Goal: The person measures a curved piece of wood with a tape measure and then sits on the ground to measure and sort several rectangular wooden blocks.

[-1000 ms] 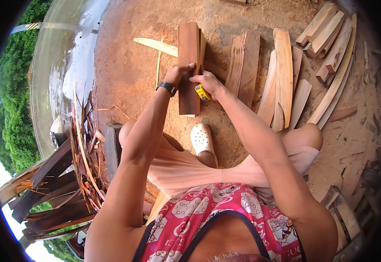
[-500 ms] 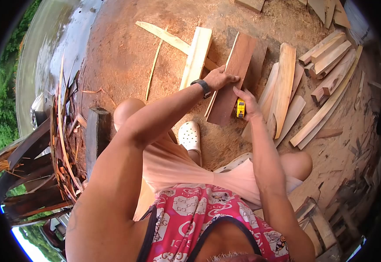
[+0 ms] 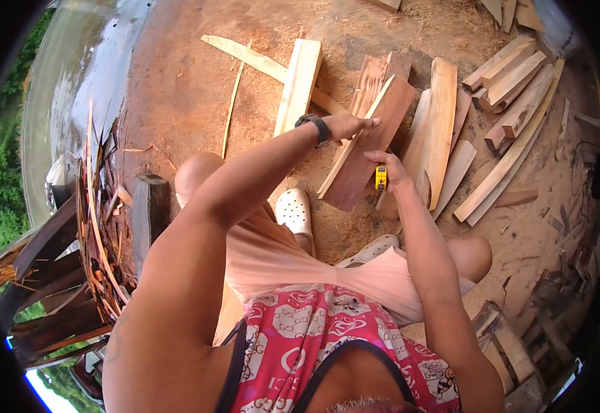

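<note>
A reddish-brown wooden plank (image 3: 372,141) with a pale edge slants in front of me, its near end lifted toward my knees. My left hand (image 3: 346,129), with a dark watch on the wrist, is closed round its left edge, thumb over the face. On the other side, my right hand (image 3: 391,167) wraps round a yellow tape measure (image 3: 381,177), thumb tip against the plank's right edge. Behind the held piece lies another reddish plank (image 3: 370,81), partly covered by it.
A pale squared timber (image 3: 300,79) lies left of the plank, across a thin tapered strip (image 3: 248,56). Several cut boards (image 3: 441,131) lie to the right, with a stack of short pieces (image 3: 513,72) beyond. Dark timber slabs and bark strips (image 3: 100,227) crowd the left side.
The held plank has turned clockwise and tipped, showing more of its pale edge and uncovering the reddish plank behind. Both hands keep their hold; the right thumb has moved slightly down along the edge.
</note>
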`<action>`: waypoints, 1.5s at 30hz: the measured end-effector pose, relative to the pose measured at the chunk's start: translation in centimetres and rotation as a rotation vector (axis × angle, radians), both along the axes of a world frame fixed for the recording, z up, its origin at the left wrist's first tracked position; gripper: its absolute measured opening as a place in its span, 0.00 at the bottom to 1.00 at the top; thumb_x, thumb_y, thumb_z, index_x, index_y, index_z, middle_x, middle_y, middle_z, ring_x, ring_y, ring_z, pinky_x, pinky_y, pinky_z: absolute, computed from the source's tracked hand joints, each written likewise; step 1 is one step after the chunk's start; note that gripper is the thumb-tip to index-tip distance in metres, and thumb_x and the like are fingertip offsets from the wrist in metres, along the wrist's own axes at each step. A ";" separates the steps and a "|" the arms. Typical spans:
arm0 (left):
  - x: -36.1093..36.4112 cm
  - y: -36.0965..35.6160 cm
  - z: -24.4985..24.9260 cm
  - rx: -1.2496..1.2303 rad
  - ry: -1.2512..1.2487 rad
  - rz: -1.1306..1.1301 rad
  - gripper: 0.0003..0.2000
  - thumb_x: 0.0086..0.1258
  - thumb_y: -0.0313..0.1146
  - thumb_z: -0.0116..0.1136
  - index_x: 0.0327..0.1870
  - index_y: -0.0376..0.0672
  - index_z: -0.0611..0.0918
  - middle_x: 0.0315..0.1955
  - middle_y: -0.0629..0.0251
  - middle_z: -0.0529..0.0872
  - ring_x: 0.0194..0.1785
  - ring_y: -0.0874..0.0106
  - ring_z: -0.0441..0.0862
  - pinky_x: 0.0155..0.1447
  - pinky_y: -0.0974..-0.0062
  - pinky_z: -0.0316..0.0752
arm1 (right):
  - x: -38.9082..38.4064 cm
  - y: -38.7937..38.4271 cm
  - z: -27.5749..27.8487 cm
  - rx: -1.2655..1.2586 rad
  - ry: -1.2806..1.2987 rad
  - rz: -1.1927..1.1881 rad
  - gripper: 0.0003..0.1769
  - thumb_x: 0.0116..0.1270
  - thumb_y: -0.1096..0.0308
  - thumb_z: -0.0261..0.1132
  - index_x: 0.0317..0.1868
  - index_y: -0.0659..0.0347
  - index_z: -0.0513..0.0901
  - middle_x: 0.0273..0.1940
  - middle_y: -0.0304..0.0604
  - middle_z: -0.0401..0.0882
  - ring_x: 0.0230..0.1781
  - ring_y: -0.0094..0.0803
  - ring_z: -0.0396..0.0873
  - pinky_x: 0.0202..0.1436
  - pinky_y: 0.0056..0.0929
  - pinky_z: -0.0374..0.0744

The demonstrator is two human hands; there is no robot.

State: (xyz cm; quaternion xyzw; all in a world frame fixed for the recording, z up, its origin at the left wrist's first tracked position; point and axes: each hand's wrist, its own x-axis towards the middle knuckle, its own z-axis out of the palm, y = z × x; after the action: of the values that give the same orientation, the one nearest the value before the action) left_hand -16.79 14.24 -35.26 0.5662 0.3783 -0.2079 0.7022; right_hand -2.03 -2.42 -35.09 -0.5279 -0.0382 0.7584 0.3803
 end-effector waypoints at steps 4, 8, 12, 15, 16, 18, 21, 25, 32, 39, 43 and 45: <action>-1.3 4.1 -6.6 0.611 0.164 -0.334 0.39 0.69 0.65 0.53 0.67 0.35 0.76 0.59 0.39 0.81 0.61 0.49 0.81 0.63 0.54 0.78 | 0.2 -1.0 -3.0 -0.014 -0.141 -0.029 0.28 0.54 0.58 0.76 0.50 0.69 0.83 0.41 0.44 0.85 0.46 0.31 0.81 0.53 0.30 0.80; -5.0 5.0 -1.7 0.766 0.424 0.089 0.20 0.68 0.40 0.51 0.46 0.31 0.86 0.49 0.40 0.87 0.54 0.48 0.85 0.60 0.61 0.79 | 0.3 -1.5 -2.8 0.040 -0.263 -0.006 0.27 0.51 0.56 0.77 0.46 0.68 0.87 0.43 0.44 0.85 0.47 0.31 0.78 0.55 0.30 0.78; -4.9 4.6 -0.4 0.726 0.442 0.108 0.19 0.67 0.38 0.51 0.46 0.30 0.86 0.48 0.39 0.87 0.55 0.47 0.84 0.60 0.58 0.79 | 0.1 -1.4 -1.6 0.060 -0.268 0.009 0.24 0.50 0.55 0.76 0.44 0.63 0.90 0.46 0.43 0.85 0.47 0.30 0.78 0.57 0.29 0.76; -4.9 4.5 -0.7 0.769 0.447 0.082 0.19 0.66 0.37 0.52 0.46 0.30 0.86 0.48 0.39 0.87 0.55 0.47 0.84 0.60 0.58 0.79 | 0.3 -1.5 -2.0 0.055 -0.294 0.025 0.24 0.50 0.55 0.76 0.44 0.62 0.90 0.45 0.42 0.85 0.49 0.30 0.78 0.58 0.29 0.75; -4.9 4.6 -0.6 0.771 0.446 0.085 0.19 0.66 0.37 0.52 0.46 0.30 0.86 0.48 0.39 0.87 0.55 0.47 0.84 0.60 0.58 0.79 | 0.4 -1.5 -2.2 0.058 -0.296 0.026 0.24 0.50 0.55 0.76 0.44 0.62 0.90 0.45 0.42 0.85 0.49 0.30 0.78 0.58 0.29 0.75; -4.9 4.6 -0.5 0.778 0.441 0.058 0.19 0.66 0.36 0.52 0.47 0.29 0.86 0.49 0.39 0.86 0.56 0.48 0.84 0.60 0.59 0.79 | 0.4 -1.6 -2.6 0.038 -0.293 0.018 0.24 0.50 0.55 0.76 0.44 0.62 0.90 0.45 0.42 0.84 0.48 0.30 0.78 0.58 0.29 0.75; -4.7 4.6 0.1 0.709 0.486 0.079 0.19 0.68 0.37 0.54 0.51 0.32 0.86 0.53 0.43 0.86 0.59 0.51 0.83 0.63 0.61 0.78 | 0.1 -1.6 -2.5 0.041 -0.303 0.000 0.24 0.50 0.54 0.77 0.44 0.61 0.90 0.44 0.41 0.84 0.48 0.30 0.77 0.57 0.30 0.75; -4.8 4.7 0.2 0.719 0.473 0.083 0.19 0.68 0.37 0.54 0.51 0.32 0.86 0.52 0.43 0.86 0.58 0.51 0.84 0.63 0.62 0.78 | 0.1 -1.4 -2.4 0.060 -0.251 -0.008 0.22 0.51 0.56 0.77 0.43 0.61 0.90 0.43 0.41 0.84 0.46 0.29 0.78 0.55 0.30 0.76; -5.1 4.9 -0.8 0.745 0.460 0.062 0.19 0.67 0.38 0.55 0.50 0.32 0.86 0.52 0.43 0.87 0.57 0.51 0.84 0.61 0.61 0.79 | -0.9 -0.9 -1.2 0.047 -0.212 -0.083 0.19 0.51 0.63 0.77 0.42 0.65 0.88 0.41 0.40 0.85 0.42 0.29 0.81 0.52 0.27 0.79; -5.7 4.7 -0.6 0.799 0.459 0.020 0.18 0.68 0.36 0.54 0.50 0.32 0.86 0.51 0.42 0.87 0.56 0.50 0.85 0.61 0.60 0.80 | -1.1 -0.4 -2.8 0.029 -0.189 -0.089 0.17 0.54 0.64 0.76 0.42 0.65 0.88 0.40 0.41 0.85 0.44 0.29 0.82 0.55 0.29 0.79; -6.0 4.9 -1.6 0.820 0.418 0.073 0.18 0.67 0.35 0.54 0.48 0.27 0.85 0.46 0.37 0.86 0.54 0.46 0.85 0.58 0.58 0.81 | -2.3 1.1 -1.0 0.084 -0.137 -0.116 0.19 0.54 0.66 0.76 0.45 0.65 0.87 0.40 0.41 0.85 0.45 0.29 0.83 0.55 0.30 0.80; -6.0 5.5 -2.9 0.814 0.415 0.096 0.20 0.70 0.37 0.51 0.48 0.27 0.85 0.46 0.36 0.86 0.54 0.46 0.85 0.58 0.58 0.80 | -3.1 2.2 -1.0 0.161 -0.095 -0.102 0.27 0.54 0.69 0.76 0.55 0.64 0.82 0.43 0.41 0.84 0.46 0.30 0.83 0.53 0.30 0.82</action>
State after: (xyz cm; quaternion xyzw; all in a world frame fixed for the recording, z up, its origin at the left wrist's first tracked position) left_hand -22.83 19.70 -38.12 0.7242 0.5877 -0.1187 0.3407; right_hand -5.09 -0.20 -36.06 -0.5323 -0.0903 0.7067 0.4573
